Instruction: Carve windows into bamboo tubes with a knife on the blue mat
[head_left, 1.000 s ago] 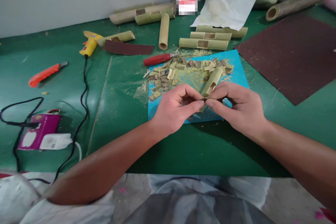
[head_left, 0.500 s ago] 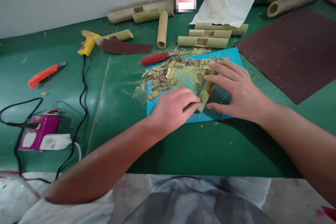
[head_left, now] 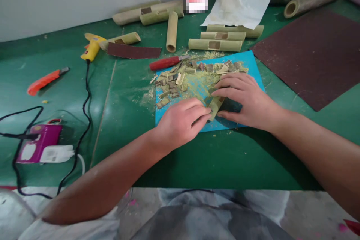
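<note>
A short green bamboo tube (head_left: 216, 108) with a cut opening lies slanted on the blue sheet (head_left: 257, 71), its far part hidden under my right hand. My right hand (head_left: 239, 95) is closed over that part, fingers across the top and thumb low on the near right side. At the tube's near end, my left hand (head_left: 185, 120) is closed in a pinch against it. Whatever sits between those fingertips is too small to make out. Around the tube are bamboo chips (head_left: 172, 82) and pale green shavings (head_left: 199, 82).
A red-handled knife (head_left: 165, 62) lies at the sheet's upper left edge. Behind are cut bamboo tubes (head_left: 215, 45) and white paper (head_left: 239, 3). At left are a yellow corded tool (head_left: 92, 47), an orange cutter (head_left: 46, 81) and a purple box (head_left: 39, 142). Brown sandpaper (head_left: 309, 56) covers the right.
My right hand has come down and closed over the tube from a more spread pose. The left hand has shifted slightly to the tube's near end. The view has moved a little.
</note>
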Demonstrator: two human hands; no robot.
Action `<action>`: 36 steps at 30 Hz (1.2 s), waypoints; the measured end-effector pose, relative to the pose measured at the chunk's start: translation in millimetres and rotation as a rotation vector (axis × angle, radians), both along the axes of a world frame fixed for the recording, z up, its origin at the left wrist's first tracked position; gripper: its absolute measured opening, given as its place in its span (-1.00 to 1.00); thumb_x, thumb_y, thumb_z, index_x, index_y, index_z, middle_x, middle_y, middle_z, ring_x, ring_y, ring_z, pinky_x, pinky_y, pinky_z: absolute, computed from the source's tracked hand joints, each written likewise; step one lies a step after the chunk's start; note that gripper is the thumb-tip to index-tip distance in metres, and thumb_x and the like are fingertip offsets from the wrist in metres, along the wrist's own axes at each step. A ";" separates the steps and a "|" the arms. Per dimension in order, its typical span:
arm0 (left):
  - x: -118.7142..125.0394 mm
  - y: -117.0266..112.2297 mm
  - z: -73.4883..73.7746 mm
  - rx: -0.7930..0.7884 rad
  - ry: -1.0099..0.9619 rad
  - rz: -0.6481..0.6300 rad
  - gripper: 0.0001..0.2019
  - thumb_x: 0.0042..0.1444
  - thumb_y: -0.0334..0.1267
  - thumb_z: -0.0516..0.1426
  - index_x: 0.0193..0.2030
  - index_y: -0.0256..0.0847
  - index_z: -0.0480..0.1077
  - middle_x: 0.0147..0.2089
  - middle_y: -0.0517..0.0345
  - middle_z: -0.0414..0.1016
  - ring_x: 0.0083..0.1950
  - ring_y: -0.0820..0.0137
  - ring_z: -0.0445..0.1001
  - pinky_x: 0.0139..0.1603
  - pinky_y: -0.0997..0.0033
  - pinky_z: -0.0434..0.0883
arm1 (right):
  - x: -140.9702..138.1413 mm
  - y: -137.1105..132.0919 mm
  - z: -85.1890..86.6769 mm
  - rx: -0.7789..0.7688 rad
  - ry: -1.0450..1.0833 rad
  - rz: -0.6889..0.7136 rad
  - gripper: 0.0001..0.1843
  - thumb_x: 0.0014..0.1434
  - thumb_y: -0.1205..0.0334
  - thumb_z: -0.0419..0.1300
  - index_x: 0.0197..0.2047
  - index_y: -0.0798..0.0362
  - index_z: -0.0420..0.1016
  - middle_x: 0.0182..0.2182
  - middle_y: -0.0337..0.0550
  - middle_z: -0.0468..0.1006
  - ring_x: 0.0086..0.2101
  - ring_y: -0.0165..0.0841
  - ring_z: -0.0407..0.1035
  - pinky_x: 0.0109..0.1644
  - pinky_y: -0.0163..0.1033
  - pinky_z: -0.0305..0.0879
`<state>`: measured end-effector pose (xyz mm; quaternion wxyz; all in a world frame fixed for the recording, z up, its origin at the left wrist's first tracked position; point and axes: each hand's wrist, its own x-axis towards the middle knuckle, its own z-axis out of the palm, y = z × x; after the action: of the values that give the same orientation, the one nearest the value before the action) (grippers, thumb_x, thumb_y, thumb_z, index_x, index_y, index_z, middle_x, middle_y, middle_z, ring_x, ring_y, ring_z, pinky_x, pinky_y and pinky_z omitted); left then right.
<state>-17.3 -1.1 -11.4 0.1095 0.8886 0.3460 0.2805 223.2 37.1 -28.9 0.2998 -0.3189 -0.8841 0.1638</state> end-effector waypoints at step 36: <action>3.2 7.5 0.5 -0.048 0.043 -0.040 -0.76 0.43 -0.29 0.07 -0.19 -0.27 0.54 -0.21 0.06 0.61 -0.18 0.39 0.58 -0.14 0.43 0.50 | 0.7 7.6 -6.2 -0.060 0.089 0.053 -0.63 0.09 -0.04 0.42 -0.05 -0.17 0.55 -0.03 -0.10 0.57 0.10 -0.01 0.39 0.24 0.24 0.22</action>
<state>-14.0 6.3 -10.9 0.1287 0.8982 0.3372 0.2508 223.9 44.7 -35.1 0.3245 -0.2965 -0.8728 0.2121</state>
